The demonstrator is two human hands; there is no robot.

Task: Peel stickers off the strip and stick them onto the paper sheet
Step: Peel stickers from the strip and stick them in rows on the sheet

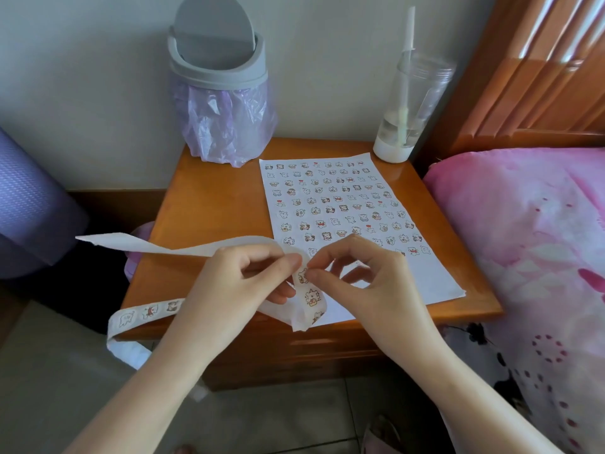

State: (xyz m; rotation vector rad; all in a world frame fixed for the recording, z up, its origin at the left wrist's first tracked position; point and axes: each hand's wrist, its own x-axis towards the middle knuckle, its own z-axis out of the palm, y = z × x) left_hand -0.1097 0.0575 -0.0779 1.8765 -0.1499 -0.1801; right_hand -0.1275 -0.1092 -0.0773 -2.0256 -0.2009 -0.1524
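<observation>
The right hand (353, 273) has thumb and forefinger pressed together in a pinch on a small sticker (302, 276) at the bend of the strip (307, 299), apparently lifting its edge from the backing. The left hand (248, 276) is closed on the strip just beside that sticker, thumb on top and fingers curled beneath, evidently to hold the backing taut and bowed so that the sticker edge stands proud for the pinch. From the left hand the spent, blank backing runs away from the paper sheet (347, 224) toward the far side of the bench (209, 198), while the unused length, carrying more stickers, hangs over the bench edge nearest the person. Both hands work above the near corner of the sheet, which lies flat on the bench and is covered in orderly rows of stickers over most of its surface; only the band nearest the hands is bare. Judged from that, the task is well advanced, and holding the strip close over the bare band keeps the transfer short. Beyond the sheet stand a lidded bin (216, 80) with a purple liner and a clear bottle (409, 106) with a straw, both apart from the sheet. A bed (523, 240) adjoins the bench beside the sheet.
</observation>
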